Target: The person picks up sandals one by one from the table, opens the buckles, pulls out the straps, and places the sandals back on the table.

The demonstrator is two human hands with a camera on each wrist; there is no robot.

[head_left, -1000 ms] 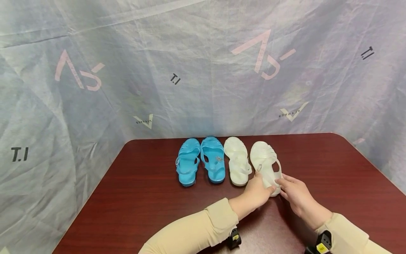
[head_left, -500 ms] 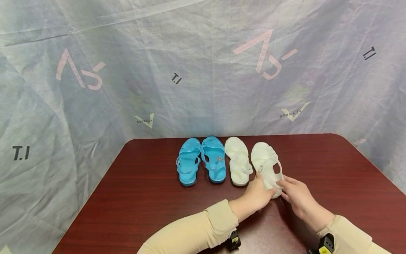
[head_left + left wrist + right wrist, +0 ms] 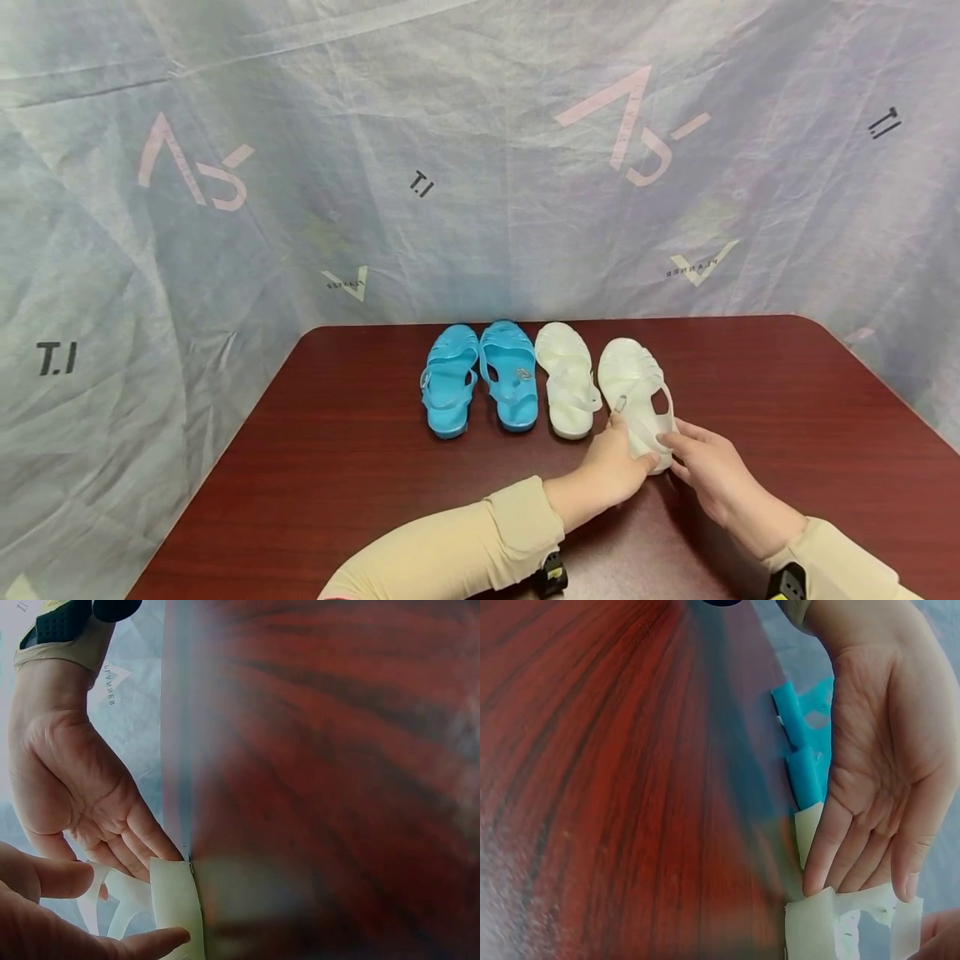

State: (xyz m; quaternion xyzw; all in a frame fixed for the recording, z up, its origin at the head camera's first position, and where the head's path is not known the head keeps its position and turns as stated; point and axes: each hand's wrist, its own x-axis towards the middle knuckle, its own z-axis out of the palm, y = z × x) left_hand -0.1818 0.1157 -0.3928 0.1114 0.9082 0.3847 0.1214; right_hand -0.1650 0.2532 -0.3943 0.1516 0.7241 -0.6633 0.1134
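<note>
Dark red wood-grain tabletop [image 3: 337,467], pale printed sheeting behind: four jelly sandals in a row.

Right-hand white sandal [image 3: 632,392], at the row's right end, heel toward the person: left hand [image 3: 611,467] touches its heel side with straight fingers; right hand [image 3: 705,467] likewise, fingers extended against the heel strap. Second white sandal [image 3: 566,379] just beside it; blue pair [image 3: 480,375] further left.

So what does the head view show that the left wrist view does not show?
Only the head view shows the blue sandals, the second white sandal and the printed backdrop. Only the left wrist view shows the right palm from close up and the edge of the sandal's heel. Both show the two hands, left and right, at the heel of the right-most white sandal on the red-brown table.
</note>
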